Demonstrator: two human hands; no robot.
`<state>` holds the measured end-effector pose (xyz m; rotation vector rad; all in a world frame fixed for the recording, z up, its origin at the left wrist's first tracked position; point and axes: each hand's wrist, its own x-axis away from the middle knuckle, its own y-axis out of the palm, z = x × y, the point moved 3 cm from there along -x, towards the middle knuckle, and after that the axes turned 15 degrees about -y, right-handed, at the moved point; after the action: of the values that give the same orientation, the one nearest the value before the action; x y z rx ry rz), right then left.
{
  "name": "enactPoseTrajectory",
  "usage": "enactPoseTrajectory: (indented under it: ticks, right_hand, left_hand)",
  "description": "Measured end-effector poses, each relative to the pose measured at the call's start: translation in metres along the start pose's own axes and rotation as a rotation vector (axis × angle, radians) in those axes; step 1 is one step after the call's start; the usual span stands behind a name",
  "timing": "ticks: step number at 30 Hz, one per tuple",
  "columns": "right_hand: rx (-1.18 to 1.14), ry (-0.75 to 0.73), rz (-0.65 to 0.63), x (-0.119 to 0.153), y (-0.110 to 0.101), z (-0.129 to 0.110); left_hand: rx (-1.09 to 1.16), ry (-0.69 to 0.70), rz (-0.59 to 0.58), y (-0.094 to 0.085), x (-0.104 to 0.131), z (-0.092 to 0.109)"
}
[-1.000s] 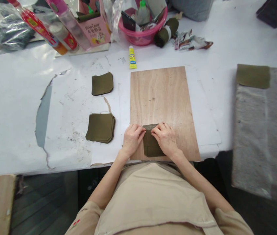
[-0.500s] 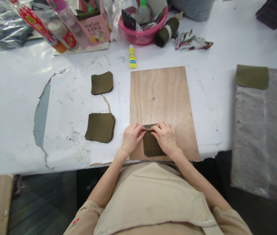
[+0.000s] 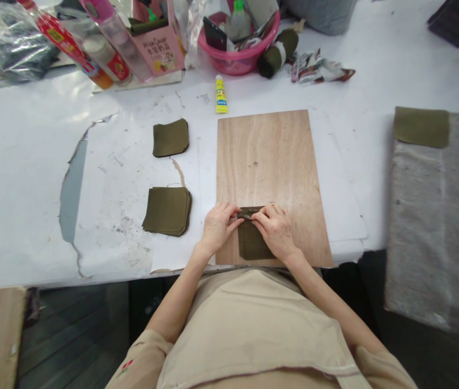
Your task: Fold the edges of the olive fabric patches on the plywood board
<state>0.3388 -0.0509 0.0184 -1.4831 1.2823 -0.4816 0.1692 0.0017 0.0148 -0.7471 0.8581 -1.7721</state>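
Note:
An olive-green fabric piece (image 3: 252,243) lies near the front edge of a plywood board (image 3: 264,156). Its far edge is raised and folded over toward me. My left hand (image 3: 220,227) pinches the left end of that fold between thumb and fingers. Farther right along the same fold, my right hand (image 3: 274,227) pinches it and covers the piece's upper right part. To the left of the board lie two stacks of similar olive pieces, a near stack (image 3: 167,210) and a far stack (image 3: 171,137).
A yellow glue tube (image 3: 221,94) lies beyond the board. Behind it stand a pink basket (image 3: 233,66), a rolled green cloth (image 3: 277,54), a pink box (image 3: 160,51) and bottles. On the right, a grey felt-like sheet (image 3: 436,216) carries another olive piece (image 3: 422,128). The white table covering (image 3: 120,146) is torn at left.
The folded far edge has opened wider, so more of its darker surface shows between my fingers. Both hands stay at nearly the same place on the fabric; the view has shifted slightly.

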Motion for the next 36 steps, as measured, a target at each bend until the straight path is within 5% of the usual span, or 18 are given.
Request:
enactPoseTrajectory:
  ticks: [4, 9, 17, 26, 36]
  right_hand:
    - [-0.011, 0.003, 0.031, 0.003, 0.002, 0.002]
    - [-0.020, 0.013, 0.051, 0.005, 0.003, 0.003]
    - [-0.089, 0.057, 0.053, 0.007, 0.003, 0.004]
    - [-0.278, 0.150, 0.303, 0.015, -0.006, 0.008]
    - [-0.080, 0.008, 0.013, -0.007, 0.001, 0.000]
  left_hand:
    - [-0.096, 0.017, 0.044, -0.002, 0.000, 0.005]
    - [-0.236, 0.172, -0.041, -0.005, -0.005, 0.017]
    - [-0.169, 0.146, -0.074, -0.006, -0.009, 0.014]
    - [-0.153, 0.161, -0.072, -0.004, -0.009, 0.009]
    - [-0.141, 0.170, -0.065, -0.003, -0.008, 0.007]
